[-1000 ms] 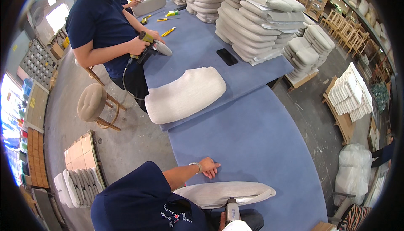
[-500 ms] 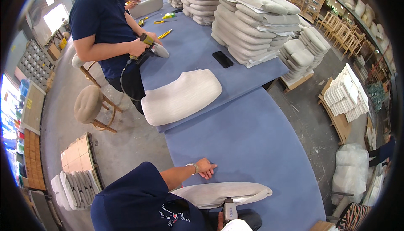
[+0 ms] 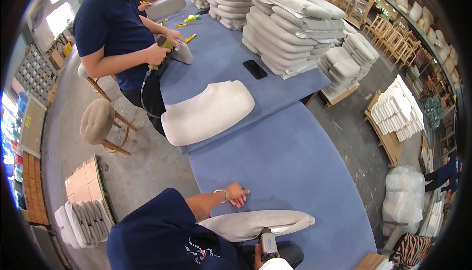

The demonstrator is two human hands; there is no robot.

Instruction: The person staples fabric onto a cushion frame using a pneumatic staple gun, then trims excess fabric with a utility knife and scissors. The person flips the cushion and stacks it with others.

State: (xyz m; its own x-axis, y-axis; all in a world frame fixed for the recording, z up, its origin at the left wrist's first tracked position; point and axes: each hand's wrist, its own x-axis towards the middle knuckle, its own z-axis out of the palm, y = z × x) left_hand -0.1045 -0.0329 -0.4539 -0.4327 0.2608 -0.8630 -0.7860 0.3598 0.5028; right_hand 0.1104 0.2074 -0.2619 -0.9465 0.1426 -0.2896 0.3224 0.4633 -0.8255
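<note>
A pale grey upholstered cushion (image 3: pixel 246 225) stands on its long edge close to me, its folded fabric side facing me. My right hand (image 3: pixel 258 257) is wrapped round a boxy grey staple gun (image 3: pixel 268 245), whose nose meets the cushion's near side. Beyond the cushion, my left hand (image 3: pixel 237 195), with a band on the wrist, hovers over the blue table (image 3: pixel 275 157). Its index finger points out and the others hang loosely bent, with nothing visible in them. A second pale cushion (image 3: pixel 209 115) lies flat farther off.
Across the table a co-worker (image 3: pixel 115 34) holds a staple gun (image 3: pixel 164 44) against a small cushion. Tall cushion stacks (image 3: pixel 290 29) stand at the back, near a black phone (image 3: pixel 254 69). Yellow cutters (image 3: pixel 190 38) lie beyond. A round stool (image 3: pixel 97 121) stands at the left.
The whole view has shifted slightly left. The staple gun has tilted a little and more of my right hand shows. My left hand keeps nearly the same pose.
</note>
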